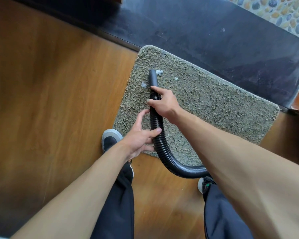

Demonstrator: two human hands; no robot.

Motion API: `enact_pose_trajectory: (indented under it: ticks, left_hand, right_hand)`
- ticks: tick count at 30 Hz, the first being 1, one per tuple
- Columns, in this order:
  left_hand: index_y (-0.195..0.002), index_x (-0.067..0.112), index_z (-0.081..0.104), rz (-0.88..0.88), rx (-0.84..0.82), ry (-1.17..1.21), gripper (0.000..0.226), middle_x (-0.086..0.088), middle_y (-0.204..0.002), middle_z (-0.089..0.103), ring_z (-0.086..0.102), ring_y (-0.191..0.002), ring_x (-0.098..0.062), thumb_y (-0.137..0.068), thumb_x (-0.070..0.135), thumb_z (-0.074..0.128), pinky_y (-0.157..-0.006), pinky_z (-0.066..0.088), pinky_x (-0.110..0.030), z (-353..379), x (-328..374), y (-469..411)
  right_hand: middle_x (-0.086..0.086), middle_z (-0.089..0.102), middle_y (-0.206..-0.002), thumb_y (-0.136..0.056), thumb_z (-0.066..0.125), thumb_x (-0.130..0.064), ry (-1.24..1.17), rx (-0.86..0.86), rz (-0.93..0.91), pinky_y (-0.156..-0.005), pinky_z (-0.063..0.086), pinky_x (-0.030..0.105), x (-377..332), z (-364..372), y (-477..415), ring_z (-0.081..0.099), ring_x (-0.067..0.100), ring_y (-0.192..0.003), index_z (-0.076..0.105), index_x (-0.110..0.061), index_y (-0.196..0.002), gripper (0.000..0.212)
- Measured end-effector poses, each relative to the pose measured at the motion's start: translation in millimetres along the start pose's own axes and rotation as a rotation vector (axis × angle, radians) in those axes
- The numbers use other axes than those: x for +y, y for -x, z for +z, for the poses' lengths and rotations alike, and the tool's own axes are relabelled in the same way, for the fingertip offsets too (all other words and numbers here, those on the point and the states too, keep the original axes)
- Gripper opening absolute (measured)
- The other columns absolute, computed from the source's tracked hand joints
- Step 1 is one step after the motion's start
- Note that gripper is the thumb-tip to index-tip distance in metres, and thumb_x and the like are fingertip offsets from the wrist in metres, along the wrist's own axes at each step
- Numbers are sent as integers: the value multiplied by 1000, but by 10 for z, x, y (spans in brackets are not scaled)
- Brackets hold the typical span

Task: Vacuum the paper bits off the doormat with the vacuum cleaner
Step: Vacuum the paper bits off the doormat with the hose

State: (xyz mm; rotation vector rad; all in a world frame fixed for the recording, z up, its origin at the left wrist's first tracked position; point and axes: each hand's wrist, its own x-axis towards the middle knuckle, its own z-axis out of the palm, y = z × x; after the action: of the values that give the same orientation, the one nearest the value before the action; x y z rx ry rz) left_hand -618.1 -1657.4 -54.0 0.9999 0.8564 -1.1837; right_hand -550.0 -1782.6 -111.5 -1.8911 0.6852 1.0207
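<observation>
Nearest to the person, the left shoe [110,138] stands at the near corner of the doormat [214,104]. The black ribbed hose [160,145] comes from under the right forearm at about 5 o'clock and bends up over the mat; the vacuum body is not in view. The left hand [140,137] holds the hose lower down, thumb across it and fingers behind. The right hand [163,103] grips it higher, fingers curled round the ribs and the index finger stretched onto the smooth nozzle [153,76]. The nozzle mouth points to 12 o'clock, in the far left part of the mat. One paper bit [159,72] lies just beside the mouth at 1 o'clock, a second bit [176,78] is near at 4 o'clock, and a third bit [143,85] lies behind the mouth at 7 o'clock. I think the third one is easy to miss, because the tube passes beside it. The pile is long, so a pressed nozzle may push the bits deeper or suck the mat up. A tight bend in the hose could also pull the mouth away. Further, a pale scrap [222,29] lies on the dark sill [214,45], off the mat.
</observation>
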Motion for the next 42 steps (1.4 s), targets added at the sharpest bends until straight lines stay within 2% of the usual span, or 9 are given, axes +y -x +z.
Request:
enact_pose_trajectory:
  ticks: [4, 8, 12, 17, 21, 26, 30, 35, 42]
  left_hand:
    - [-146, 49, 26, -7, -29, -58, 78, -7, -93, 76, 74, -85, -24, -95, 4, 63, -72, 59, -48, 148, 2, -77]
    - [-145, 50, 28, -33, -58, -145, 77, -4, -91, 76, 74, -83, -23, -95, 4, 64, -76, 60, -50, 327, 15, -115]
    - [-142, 50, 29, -66, -82, -211, 75, -7, -102, 75, 73, -82, -22, -95, 4, 64, -68, 61, -44, 483, 15, -148]
    - [-142, 51, 30, -71, -84, -251, 74, -3, -98, 74, 72, -85, -22, -95, 4, 64, -65, 60, -43, 595, -32, -184]
    - [-140, 52, 31, -67, -85, -242, 74, -6, -106, 74, 72, -91, -25, -95, 4, 64, -77, 60, -52, 545, -37, -161]
    - [-139, 53, 31, -53, -56, -183, 75, -12, -103, 73, 69, -91, -29, -95, 4, 65, -79, 60, -55, 342, -71, -80]
    - [-143, 53, 29, -16, 7, -71, 76, -11, -102, 74, 69, -93, -28, -95, 4, 63, -77, 61, -50, 191, -174, 30]
    - [-145, 55, 23, 25, 105, 43, 79, -11, -108, 75, 71, -95, -31, -97, 5, 61, -93, 52, -63, 120, -345, 141]
    - [-141, 56, 27, 62, 116, 66, 74, -15, -109, 74, 68, -93, -29, -98, 4, 59, -91, 54, -60, 23, -318, 152]
  right_hand:
    - [3, 67, -123, -80, 73, -25, -57, 44, 41, -101, 51, 37, 141, -175, 50, 66, 20, -106, 56, -33, -138, 61]
    - [5, 67, -119, -61, 70, -36, -171, 97, 97, -97, 54, 43, 347, -303, 89, 67, 23, -104, 58, -36, -134, 74]
    - [6, 68, -115, -63, 69, -31, -272, 131, 146, -95, 55, 46, 519, -426, 147, 68, 25, -100, 57, -34, -136, 74]
    - [3, 68, -108, -59, 69, -33, -329, 147, 182, -92, 56, 49, 641, -500, 166, 68, 24, -96, 56, -36, -136, 78]
    - [3, 69, -110, -68, 71, -28, -321, 151, 165, -94, 55, 47, 629, -449, 170, 68, 22, -95, 55, -33, -138, 72]
    - [6, 69, -114, -71, 71, -27, -256, 98, 118, -95, 55, 44, 486, -264, 160, 69, 22, -98, 55, -34, -138, 70]
    - [5, 68, -119, -80, 72, -23, -158, 46, 73, -99, 53, 41, 347, -86, 148, 68, 20, -102, 54, -34, -140, 64]
    - [6, 67, -124, -79, 69, -28, 39, -40, -22, -98, 53, 43, 163, 202, 163, 65, 26, -109, 52, -34, -141, 65]
    - [6, 67, -122, -78, 68, -29, 52, 4, -55, -94, 55, 45, 86, 309, 136, 65, 25, -106, 51, -36, -141, 66]
